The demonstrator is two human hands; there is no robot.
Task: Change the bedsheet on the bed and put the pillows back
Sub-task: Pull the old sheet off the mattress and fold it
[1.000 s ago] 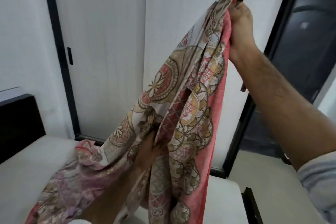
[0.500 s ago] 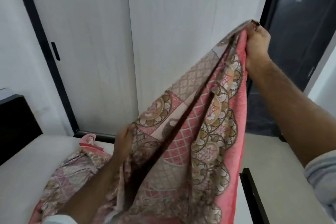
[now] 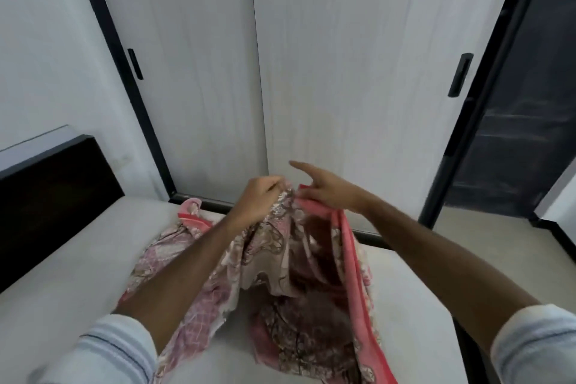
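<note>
A pink patterned bedsheet (image 3: 280, 284) with brown and cream motifs lies bunched on the bare white mattress (image 3: 78, 274). My left hand (image 3: 261, 196) grips the sheet's top edge with curled fingers. Close beside it, my right hand (image 3: 327, 190) pinches the sheet's pink border, its index finger pointing out to the left. Both hands hold the cloth a little above the mattress, near the far side of the bed. No pillows are in view.
A dark headboard (image 3: 53, 196) stands at the left. White wardrobe doors (image 3: 343, 72) with black frames and handles fill the wall beyond the bed. A dark doorway (image 3: 530, 103) opens at the right, with pale floor (image 3: 483, 234) below it.
My right hand has come down from high on the right to meet my left hand. The sheet, which hung stretched up, now sags in a heap on the mattress.
</note>
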